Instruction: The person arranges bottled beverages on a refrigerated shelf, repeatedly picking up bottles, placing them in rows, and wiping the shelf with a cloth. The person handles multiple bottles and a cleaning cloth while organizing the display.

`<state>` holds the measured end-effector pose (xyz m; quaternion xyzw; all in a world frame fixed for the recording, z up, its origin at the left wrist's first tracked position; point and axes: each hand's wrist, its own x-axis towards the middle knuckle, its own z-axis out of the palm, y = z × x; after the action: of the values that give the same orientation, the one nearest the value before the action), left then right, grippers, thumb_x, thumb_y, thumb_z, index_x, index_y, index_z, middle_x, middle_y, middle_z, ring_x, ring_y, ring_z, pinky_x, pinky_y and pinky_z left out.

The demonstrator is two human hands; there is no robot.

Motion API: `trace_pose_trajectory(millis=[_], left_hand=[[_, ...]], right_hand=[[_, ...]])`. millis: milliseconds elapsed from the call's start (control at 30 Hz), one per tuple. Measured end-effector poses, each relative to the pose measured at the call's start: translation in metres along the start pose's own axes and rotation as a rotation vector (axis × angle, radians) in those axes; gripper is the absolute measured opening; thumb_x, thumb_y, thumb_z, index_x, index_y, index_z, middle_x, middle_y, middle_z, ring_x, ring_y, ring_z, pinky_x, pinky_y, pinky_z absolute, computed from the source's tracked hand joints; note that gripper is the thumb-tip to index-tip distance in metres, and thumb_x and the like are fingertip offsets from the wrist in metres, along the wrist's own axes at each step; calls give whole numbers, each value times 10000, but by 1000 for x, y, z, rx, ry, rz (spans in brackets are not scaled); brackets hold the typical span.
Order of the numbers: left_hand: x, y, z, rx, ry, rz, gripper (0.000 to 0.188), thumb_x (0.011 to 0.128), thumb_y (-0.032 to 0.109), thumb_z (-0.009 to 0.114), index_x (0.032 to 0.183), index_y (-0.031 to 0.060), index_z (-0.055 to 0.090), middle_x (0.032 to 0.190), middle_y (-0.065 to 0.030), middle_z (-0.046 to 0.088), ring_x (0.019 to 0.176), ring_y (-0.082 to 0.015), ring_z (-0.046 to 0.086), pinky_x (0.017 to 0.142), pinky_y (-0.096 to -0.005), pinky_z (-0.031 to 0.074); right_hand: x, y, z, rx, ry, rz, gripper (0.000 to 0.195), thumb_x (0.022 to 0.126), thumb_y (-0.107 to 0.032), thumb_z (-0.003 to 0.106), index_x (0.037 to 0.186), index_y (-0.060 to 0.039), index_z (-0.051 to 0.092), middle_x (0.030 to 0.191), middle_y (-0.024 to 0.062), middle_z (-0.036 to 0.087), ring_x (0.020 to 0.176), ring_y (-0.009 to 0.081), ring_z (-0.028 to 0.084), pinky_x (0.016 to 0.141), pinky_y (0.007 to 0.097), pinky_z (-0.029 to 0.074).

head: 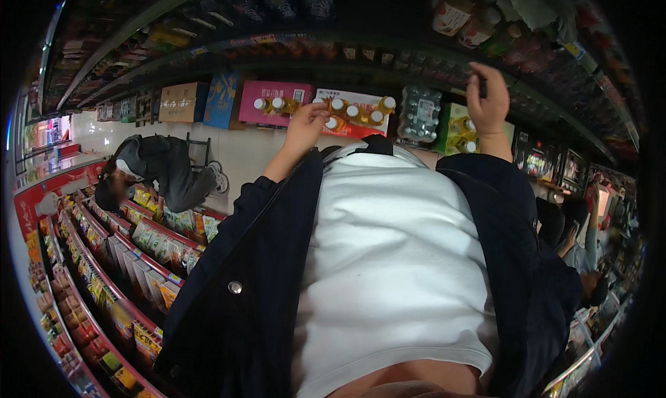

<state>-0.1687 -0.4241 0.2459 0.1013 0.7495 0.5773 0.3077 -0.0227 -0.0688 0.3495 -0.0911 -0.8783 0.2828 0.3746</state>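
My left hand (311,121) is over the left part of a red and white carton (359,97), its fingers loosely bent and nothing visible in it. Its fingertips overlap the view of the white-capped bottles of yellow liquid (353,111) on that carton; whether they touch one cannot be told. More such bottles (279,103) stand on a pink carton (252,118) further left. My right hand (488,93) is raised before the shelf edge, thumb and fingers apart, holding nothing. Just left of it, more yellow bottles (460,132) stand on a green carton (446,118).
A wrapped pack of clear bottles (420,111) lies between cartons. Blue (221,100) and brown cartons (179,102) line the floor at left. Shelves of drinks run above. A crouching person (171,171) is by the snack racks (151,242), near a small stool (199,147). Other people are at right.
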Motion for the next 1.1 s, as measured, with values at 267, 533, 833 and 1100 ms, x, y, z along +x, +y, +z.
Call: trace_pose_trajectory(millis=[267, 533, 833, 1100], left_hand=[[11, -39, -44, 226, -132, -242, 385, 937, 119, 518, 1309, 20, 537, 1128, -107, 665, 1000, -184, 655, 786, -299, 524], [49, -107, -60, 588, -289, -109, 337, 845, 198, 605, 1117, 6, 658, 1045, -203, 689, 969, -330, 669, 831, -403, 530], [86, -153, -32, 1105, -482, -70, 660, 783, 158, 678, 1388, 76, 428, 1337, -251, 467, 1113, -409, 585, 900, -466, 520], [105, -184, 5, 1248, -474, 8, 509, 783, 146, 728, 1258, 136, 544, 1323, -171, 466, 1051, -364, 620, 867, -462, 532]], right_hand=[[-116, 20, 69, -115, -958, 397, 381, 868, -253, 658, 1215, -97, 634, 1069, 154, 677, 982, 344, 637, 840, 413, 516], [-175, -6, 125, -119, -1045, 711, 443, 853, -296, 667, 1249, -106, 612, 1085, 148, 685, 981, 330, 651, 845, 426, 518], [-200, -11, 199, -392, -997, 847, 634, 846, -256, 663, 1423, -155, 421, 1181, 187, 639, 1073, 340, 622, 884, 450, 515], [-187, 36, 264, -531, -1087, 854, 678, 849, -304, 695, 1452, -210, 399, 1210, 182, 591, 1071, 361, 624, 856, 465, 535]])
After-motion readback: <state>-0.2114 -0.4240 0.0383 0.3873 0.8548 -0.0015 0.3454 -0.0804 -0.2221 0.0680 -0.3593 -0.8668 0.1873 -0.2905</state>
